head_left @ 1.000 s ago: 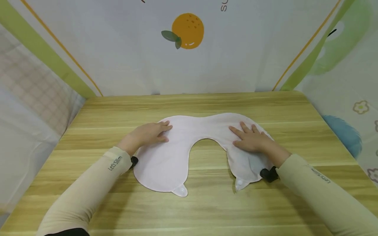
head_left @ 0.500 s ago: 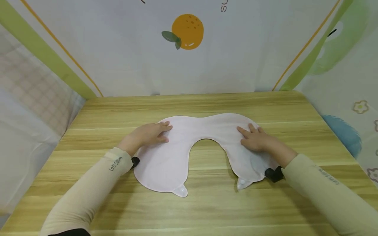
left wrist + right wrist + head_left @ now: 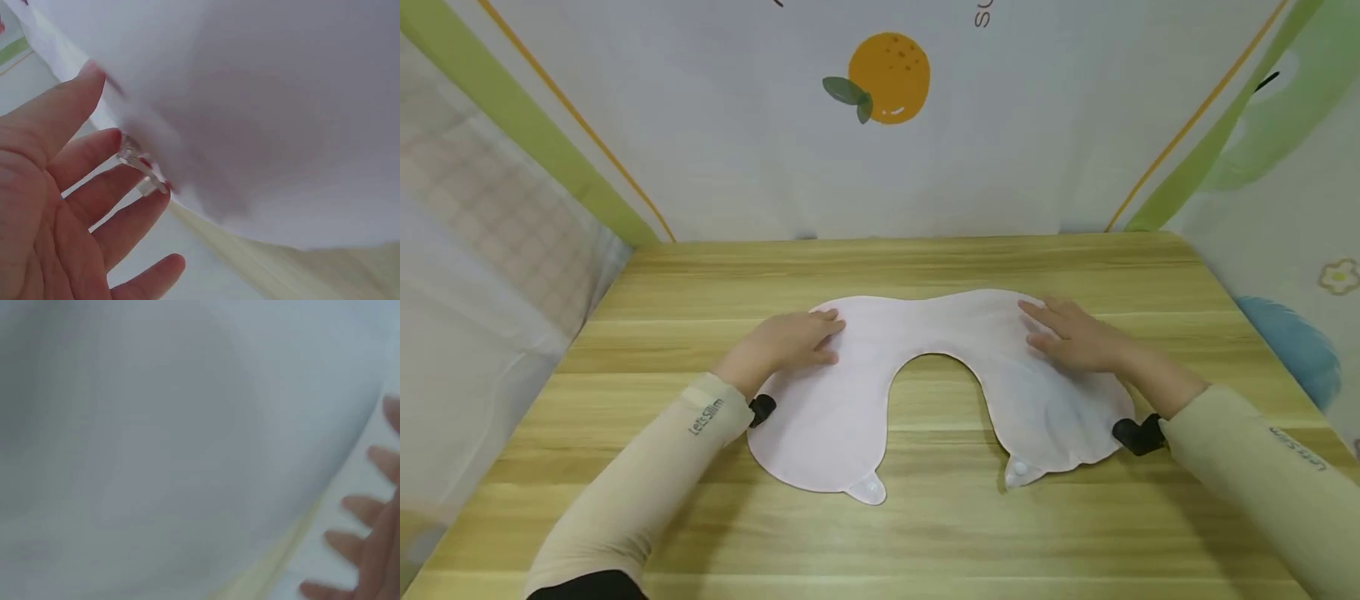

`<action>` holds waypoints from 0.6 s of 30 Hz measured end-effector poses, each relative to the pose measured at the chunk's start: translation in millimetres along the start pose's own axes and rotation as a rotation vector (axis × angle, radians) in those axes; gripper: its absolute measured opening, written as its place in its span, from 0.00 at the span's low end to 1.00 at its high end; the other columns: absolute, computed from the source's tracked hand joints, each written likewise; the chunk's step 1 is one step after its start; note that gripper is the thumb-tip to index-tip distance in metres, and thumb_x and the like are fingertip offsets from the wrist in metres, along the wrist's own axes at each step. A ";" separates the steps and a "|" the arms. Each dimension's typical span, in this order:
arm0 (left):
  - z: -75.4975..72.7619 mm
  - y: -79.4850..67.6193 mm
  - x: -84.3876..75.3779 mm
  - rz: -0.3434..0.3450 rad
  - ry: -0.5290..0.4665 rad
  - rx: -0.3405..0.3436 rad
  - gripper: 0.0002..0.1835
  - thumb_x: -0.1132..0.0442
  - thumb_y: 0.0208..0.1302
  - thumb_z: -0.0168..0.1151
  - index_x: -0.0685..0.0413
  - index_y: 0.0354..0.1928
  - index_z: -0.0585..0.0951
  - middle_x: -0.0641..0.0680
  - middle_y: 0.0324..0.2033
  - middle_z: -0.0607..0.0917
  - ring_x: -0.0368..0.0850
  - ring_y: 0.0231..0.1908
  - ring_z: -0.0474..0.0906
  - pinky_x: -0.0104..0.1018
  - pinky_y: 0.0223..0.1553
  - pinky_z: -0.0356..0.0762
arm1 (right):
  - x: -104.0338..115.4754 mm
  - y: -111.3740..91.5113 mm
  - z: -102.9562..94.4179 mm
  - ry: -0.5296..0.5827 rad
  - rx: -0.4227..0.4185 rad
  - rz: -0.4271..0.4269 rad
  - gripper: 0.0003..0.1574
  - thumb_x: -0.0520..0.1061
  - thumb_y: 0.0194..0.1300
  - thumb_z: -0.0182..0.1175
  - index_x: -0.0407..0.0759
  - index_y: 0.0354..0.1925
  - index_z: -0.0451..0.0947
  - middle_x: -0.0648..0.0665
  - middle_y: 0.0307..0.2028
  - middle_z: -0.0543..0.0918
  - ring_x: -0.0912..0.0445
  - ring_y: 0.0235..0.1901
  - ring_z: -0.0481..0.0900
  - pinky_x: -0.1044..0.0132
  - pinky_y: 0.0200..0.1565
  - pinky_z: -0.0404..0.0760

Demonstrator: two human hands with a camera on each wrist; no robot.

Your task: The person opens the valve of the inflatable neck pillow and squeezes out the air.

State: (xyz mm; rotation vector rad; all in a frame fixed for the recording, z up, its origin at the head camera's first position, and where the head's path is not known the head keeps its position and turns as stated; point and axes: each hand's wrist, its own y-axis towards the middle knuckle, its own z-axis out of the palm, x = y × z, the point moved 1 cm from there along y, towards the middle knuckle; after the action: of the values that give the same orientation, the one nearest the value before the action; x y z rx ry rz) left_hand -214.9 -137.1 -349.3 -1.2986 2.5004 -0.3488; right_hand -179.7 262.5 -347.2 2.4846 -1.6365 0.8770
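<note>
A pale pink, U-shaped cloth bib (image 3: 827, 425) lies spread on the wooden table with its opening toward me. A rounded tab with a snap sits at each inner corner: a left tab (image 3: 868, 488) and a right tab (image 3: 1022, 472). My left hand (image 3: 790, 342) rests on the upper left of the bib, fingers extended and loose. In the left wrist view, a small shiny clear piece (image 3: 139, 164) shows at its fingertips by the cloth. Over the right lobe's outer edge is my right hand (image 3: 1078, 337), fingers spread and nothing held. Soft creases run below it.
The wood-grain table (image 3: 925, 542) reaches back to a white cloth wall (image 3: 737, 150) printed with an orange. Patterned fabric hangs at both sides, and a blue printed shape (image 3: 1292, 350) shows beyond the right edge. Black wrist cameras overlap the bib's outer edges.
My right hand has slid outward to the right across the bib, and the right lobe is spread wider and flatter. My left hand stays in place on the cloth. The head view has shifted slightly.
</note>
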 end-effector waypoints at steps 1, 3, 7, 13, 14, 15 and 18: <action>-0.7 1.4 -1.2 0.012 0.018 -0.010 0.33 0.52 0.71 0.59 0.60 0.73 0.65 0.63 0.75 0.61 0.58 0.75 0.57 0.54 0.74 0.59 | 2.0 3.3 -1.4 -0.011 -0.011 -0.033 0.41 0.53 0.77 0.49 0.39 0.78 0.49 0.23 0.76 0.44 0.25 0.74 0.37 0.25 0.69 0.41; -1.7 4.5 -3.6 0.037 0.031 -0.039 0.32 0.53 0.71 0.59 0.60 0.72 0.67 0.63 0.74 0.63 0.57 0.74 0.59 0.52 0.73 0.60 | 8.8 11.9 -2.3 -0.048 -0.020 -0.086 0.42 0.55 0.76 0.52 0.45 0.78 0.50 0.27 0.77 0.43 0.28 0.76 0.38 0.27 0.70 0.44; -4.8 14.9 -15.0 0.119 0.014 -0.091 0.31 0.54 0.72 0.58 0.59 0.72 0.67 0.62 0.73 0.65 0.55 0.74 0.60 0.51 0.73 0.62 | 23.5 29.4 2.7 -0.180 0.001 -0.171 0.42 0.55 0.74 0.54 0.52 0.78 0.51 0.33 0.78 0.46 0.32 0.77 0.41 0.29 0.70 0.49; -6.6 32.4 -34.2 0.199 0.004 -0.087 0.32 0.52 0.71 0.59 0.56 0.73 0.67 0.59 0.74 0.65 0.53 0.75 0.60 0.48 0.74 0.60 | 36.9 36.0 10.3 -0.278 0.084 -0.162 0.44 0.57 0.72 0.57 0.54 0.78 0.52 0.37 0.79 0.47 0.32 0.77 0.43 0.20 0.64 0.50; -6.4 33.9 -35.7 0.199 0.006 -0.076 0.32 0.52 0.71 0.60 0.55 0.73 0.67 0.58 0.74 0.64 0.52 0.75 0.59 0.47 0.74 0.59 | 36.9 35.3 10.8 -0.285 0.097 -0.147 0.44 0.58 0.71 0.57 0.54 0.78 0.52 0.37 0.79 0.47 0.32 0.77 0.44 0.20 0.64 0.49; -6.2 34.8 -36.6 0.189 0.004 -0.061 0.32 0.53 0.71 0.60 0.54 0.73 0.66 0.58 0.74 0.64 0.51 0.75 0.58 0.46 0.75 0.58 | 36.4 34.5 11.1 -0.292 0.113 -0.127 0.45 0.58 0.71 0.57 0.54 0.78 0.51 0.38 0.79 0.46 0.33 0.77 0.43 0.20 0.65 0.48; -5.8 34.4 -35.1 0.141 -0.004 -0.018 0.34 0.53 0.69 0.62 0.52 0.74 0.66 0.56 0.76 0.61 0.50 0.76 0.56 0.46 0.75 0.58 | 32.9 33.3 12.6 -0.271 0.145 -0.083 0.47 0.62 0.71 0.57 0.54 0.79 0.50 0.38 0.79 0.45 0.32 0.77 0.42 0.19 0.64 0.45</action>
State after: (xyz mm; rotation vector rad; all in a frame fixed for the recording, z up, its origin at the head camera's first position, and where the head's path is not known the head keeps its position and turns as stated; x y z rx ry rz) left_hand -223.7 -88.4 -350.6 -1.1202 2.5793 -0.2915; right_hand -193.4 216.2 -351.0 2.8575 -1.5758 0.6983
